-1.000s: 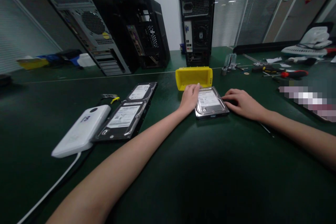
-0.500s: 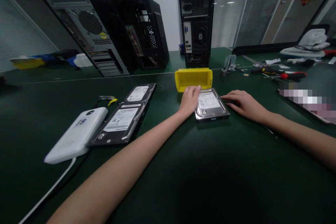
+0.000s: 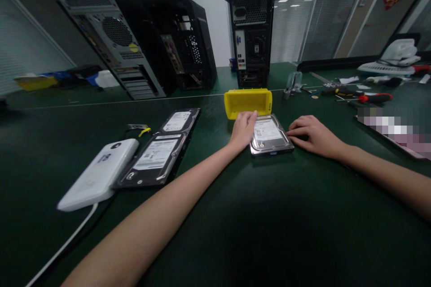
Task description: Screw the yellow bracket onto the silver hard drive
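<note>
A silver and black hard drive (image 3: 267,133) with a white label lies flat on the green table, just in front of a yellow bin (image 3: 248,101) that faces me with its opening. My left hand (image 3: 243,129) grips the drive's left edge, fingers over its far left corner. At the drive's right side is my right hand (image 3: 310,135), fingers bent and close together, fingertips by the edge; what they hold, if anything, is hidden. Two more hard drives (image 3: 156,154) lie end to end on the left, beside a white device (image 3: 101,170) with a cable.
Several computer cases stand at the back, one (image 3: 252,40) behind the bin. A clear container (image 3: 295,81), a red-handled tool (image 3: 375,97) and other tools lie at the back right. A flat, blurred-out device (image 3: 392,136) is at the right edge.
My right hand has shifted slightly, its fingers more bent by the drive's right edge. A dark object under it and a thin rod near its wrist no longer show. My left hand stays put.
</note>
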`<move>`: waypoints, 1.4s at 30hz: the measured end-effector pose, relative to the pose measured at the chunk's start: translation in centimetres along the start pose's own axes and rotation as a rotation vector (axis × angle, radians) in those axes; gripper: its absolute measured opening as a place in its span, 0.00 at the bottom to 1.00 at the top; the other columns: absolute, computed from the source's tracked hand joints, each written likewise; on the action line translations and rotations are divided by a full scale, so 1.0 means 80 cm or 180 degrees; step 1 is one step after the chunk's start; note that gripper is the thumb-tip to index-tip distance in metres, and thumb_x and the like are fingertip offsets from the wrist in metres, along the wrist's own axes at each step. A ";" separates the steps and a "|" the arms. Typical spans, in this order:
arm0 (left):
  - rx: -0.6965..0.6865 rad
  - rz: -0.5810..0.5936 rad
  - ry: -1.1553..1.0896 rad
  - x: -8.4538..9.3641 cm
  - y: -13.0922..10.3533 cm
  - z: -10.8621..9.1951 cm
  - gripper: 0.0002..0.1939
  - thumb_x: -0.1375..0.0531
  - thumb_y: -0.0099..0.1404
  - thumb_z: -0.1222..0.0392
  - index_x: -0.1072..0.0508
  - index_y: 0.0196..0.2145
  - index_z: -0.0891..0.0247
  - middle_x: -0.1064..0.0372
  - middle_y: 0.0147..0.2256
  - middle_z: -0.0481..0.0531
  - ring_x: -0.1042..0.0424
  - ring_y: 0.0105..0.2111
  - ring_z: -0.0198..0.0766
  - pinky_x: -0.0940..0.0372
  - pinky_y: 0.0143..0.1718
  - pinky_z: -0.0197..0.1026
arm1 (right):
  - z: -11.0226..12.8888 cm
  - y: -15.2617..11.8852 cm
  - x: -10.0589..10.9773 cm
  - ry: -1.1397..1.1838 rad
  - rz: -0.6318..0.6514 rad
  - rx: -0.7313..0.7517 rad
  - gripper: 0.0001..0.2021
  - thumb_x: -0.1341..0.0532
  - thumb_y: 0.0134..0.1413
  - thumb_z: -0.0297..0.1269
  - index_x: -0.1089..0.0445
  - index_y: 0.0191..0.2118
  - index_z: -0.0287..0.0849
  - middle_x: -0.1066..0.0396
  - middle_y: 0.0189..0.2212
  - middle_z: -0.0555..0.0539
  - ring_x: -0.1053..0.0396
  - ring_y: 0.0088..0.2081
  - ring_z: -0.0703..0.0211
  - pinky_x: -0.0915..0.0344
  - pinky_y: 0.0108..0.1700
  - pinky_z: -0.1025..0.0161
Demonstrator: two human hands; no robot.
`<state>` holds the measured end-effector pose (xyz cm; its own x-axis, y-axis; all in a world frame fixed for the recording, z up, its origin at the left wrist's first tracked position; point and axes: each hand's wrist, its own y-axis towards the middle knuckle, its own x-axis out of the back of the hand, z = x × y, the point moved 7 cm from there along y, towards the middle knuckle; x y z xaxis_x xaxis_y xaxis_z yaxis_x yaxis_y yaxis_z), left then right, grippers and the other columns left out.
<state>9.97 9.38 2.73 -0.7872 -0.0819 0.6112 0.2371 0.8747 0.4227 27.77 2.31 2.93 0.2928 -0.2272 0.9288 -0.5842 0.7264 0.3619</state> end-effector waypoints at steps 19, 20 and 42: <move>0.0209 -0.0305 -0.0163 0.007 0.003 0.016 0.20 0.60 0.71 0.59 0.29 0.43 0.62 0.31 0.48 0.55 0.36 0.52 0.39 0.43 0.56 0.44 | 0.003 -0.002 0.007 0.0029 -0.0090 0.0237 0.12 0.44 0.57 0.39 0.24 0.39 0.42 0.28 0.37 0.47 0.34 0.42 0.56 0.42 0.48 0.53; 0.0243 -0.0361 -0.0236 0.009 0.004 0.019 0.20 0.60 0.71 0.59 0.30 0.43 0.62 0.31 0.49 0.55 0.36 0.52 0.40 0.42 0.56 0.45 | 0.001 -0.002 0.007 0.0060 -0.0131 0.0183 0.12 0.44 0.56 0.39 0.24 0.39 0.43 0.27 0.37 0.46 0.33 0.42 0.56 0.41 0.47 0.53; 0.0343 -0.0391 -0.0339 0.009 0.004 0.020 0.21 0.58 0.71 0.51 0.28 0.43 0.60 0.30 0.48 0.55 0.36 0.51 0.41 0.44 0.56 0.45 | -0.023 0.015 0.000 0.1759 -0.0526 -0.1395 0.16 0.40 0.53 0.44 0.23 0.43 0.42 0.25 0.41 0.44 0.29 0.42 0.52 0.34 0.45 0.52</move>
<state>8.60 10.38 2.26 -0.8636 -0.1452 0.4828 0.0778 0.9078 0.4121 28.50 4.37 3.24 0.7587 -0.0797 0.6465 -0.1759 0.9305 0.3212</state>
